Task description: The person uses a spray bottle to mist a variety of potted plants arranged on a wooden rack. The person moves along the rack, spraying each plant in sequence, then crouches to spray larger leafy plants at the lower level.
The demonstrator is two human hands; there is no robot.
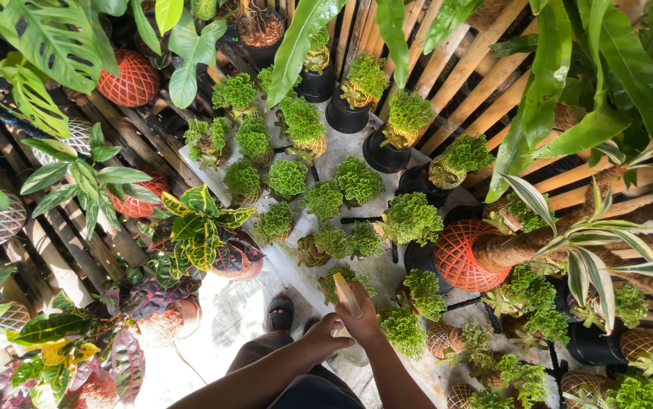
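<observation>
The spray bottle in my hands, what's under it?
Under the spray bottle, a small curly green plant on the pale bench. The right hand and left hand cover the bottle's body and whatever sits below.

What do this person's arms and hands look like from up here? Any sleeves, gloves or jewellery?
Both arms come up from the bottom edge and are bare along all that shows: no sleeves in view. The left hand and the right hand wear no gloves, and no watch, bracelet or ring can be made out. Below them show dark trousers and a dark open-toed sandal.
</observation>
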